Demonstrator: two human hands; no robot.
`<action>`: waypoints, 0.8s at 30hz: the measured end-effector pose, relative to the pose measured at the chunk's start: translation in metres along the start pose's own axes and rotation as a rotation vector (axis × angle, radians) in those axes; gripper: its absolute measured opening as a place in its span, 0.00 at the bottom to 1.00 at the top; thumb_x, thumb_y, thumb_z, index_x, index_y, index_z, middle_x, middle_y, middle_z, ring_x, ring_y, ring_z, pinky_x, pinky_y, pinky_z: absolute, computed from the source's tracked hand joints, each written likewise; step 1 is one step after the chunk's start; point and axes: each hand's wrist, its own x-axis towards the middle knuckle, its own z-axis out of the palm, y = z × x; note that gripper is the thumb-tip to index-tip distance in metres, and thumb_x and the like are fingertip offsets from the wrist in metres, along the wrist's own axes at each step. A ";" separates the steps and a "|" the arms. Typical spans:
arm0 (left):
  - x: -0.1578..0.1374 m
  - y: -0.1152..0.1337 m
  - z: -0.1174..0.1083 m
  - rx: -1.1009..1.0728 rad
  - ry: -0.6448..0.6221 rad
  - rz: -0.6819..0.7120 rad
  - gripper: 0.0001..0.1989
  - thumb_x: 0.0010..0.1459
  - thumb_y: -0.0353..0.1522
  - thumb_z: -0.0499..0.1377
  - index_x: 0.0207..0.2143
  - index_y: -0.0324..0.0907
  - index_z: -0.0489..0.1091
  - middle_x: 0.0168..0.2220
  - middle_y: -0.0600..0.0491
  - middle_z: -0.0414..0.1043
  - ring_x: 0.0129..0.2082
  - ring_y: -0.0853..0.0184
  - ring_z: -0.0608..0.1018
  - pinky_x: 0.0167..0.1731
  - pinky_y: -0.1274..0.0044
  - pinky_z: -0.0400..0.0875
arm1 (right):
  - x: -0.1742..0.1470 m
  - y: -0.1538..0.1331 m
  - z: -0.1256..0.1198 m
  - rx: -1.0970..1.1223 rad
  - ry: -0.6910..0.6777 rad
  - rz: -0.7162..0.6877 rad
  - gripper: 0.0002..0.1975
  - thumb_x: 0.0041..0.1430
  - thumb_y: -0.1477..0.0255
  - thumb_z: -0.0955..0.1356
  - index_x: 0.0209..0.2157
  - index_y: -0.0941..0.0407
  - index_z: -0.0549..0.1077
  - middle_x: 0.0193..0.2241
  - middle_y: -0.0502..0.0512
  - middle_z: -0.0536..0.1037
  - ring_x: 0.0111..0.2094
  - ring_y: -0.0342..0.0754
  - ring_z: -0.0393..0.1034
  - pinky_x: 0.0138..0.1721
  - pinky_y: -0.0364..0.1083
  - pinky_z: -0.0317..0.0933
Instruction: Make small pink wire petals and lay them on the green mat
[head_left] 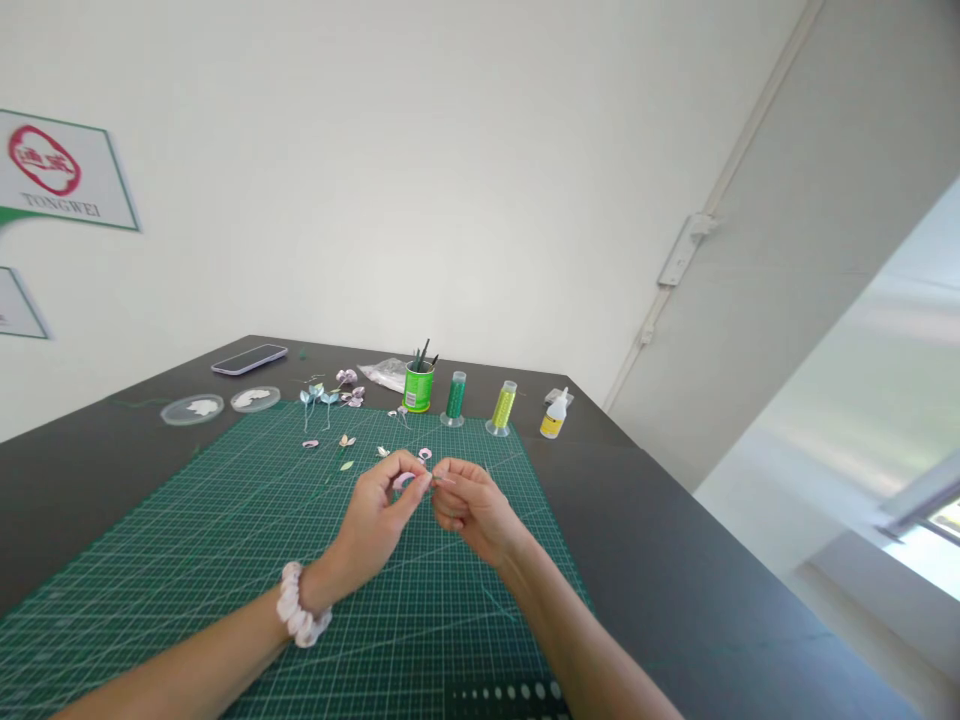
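Observation:
Over the green cutting mat (247, 520), my two hands meet fingertip to fingertip. My left hand (382, 515), with a white scrunchie (298, 605) at the wrist, pinches a small pale lilac petal-like piece (405, 481). Thumb and forefinger of my right hand (469, 505) press together at the same spot, on something too small to name. Just beyond the fingers lies a small pink ring-like piece (425, 454). Small petals and a pale green leaf (346, 466) are scattered to the left.
Behind the hands stand a green tin of tools (418, 387), a dark green thread spool (455, 397), a yellow-green spool (505, 408) and a glue bottle (554, 415). Farther left are blue craft flowers (319, 395), two shallow dishes (193, 410) and a phone (250, 360).

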 end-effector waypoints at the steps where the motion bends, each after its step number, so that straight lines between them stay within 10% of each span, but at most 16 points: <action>1: 0.003 0.003 0.001 0.003 0.015 0.008 0.10 0.58 0.35 0.55 0.26 0.41 0.67 0.24 0.57 0.66 0.24 0.71 0.67 0.26 0.79 0.63 | 0.000 -0.001 0.003 0.015 0.007 -0.019 0.16 0.44 0.63 0.75 0.23 0.56 0.67 0.11 0.35 0.49 0.15 0.35 0.36 0.17 0.40 0.36; 10: 0.033 0.015 0.002 0.091 0.139 0.096 0.07 0.56 0.33 0.54 0.25 0.41 0.66 0.24 0.56 0.67 0.25 0.70 0.69 0.27 0.78 0.64 | 0.001 -0.005 0.028 -0.030 0.217 -0.215 0.14 0.49 0.63 0.73 0.24 0.57 0.68 0.13 0.39 0.56 0.15 0.36 0.43 0.17 0.39 0.41; 16: 0.046 0.017 -0.002 0.157 0.156 0.194 0.07 0.56 0.32 0.54 0.25 0.42 0.65 0.25 0.56 0.68 0.28 0.68 0.72 0.31 0.76 0.66 | -0.003 -0.018 0.033 -0.474 0.351 -0.313 0.11 0.54 0.64 0.67 0.23 0.56 0.68 0.15 0.45 0.66 0.15 0.38 0.51 0.17 0.41 0.45; 24: 0.054 0.023 -0.008 0.219 0.090 0.276 0.08 0.57 0.31 0.53 0.25 0.43 0.64 0.24 0.55 0.69 0.27 0.68 0.72 0.30 0.76 0.66 | -0.005 -0.061 0.030 -1.089 0.367 -0.555 0.09 0.55 0.73 0.65 0.21 0.55 0.67 0.15 0.43 0.55 0.19 0.39 0.48 0.22 0.43 0.44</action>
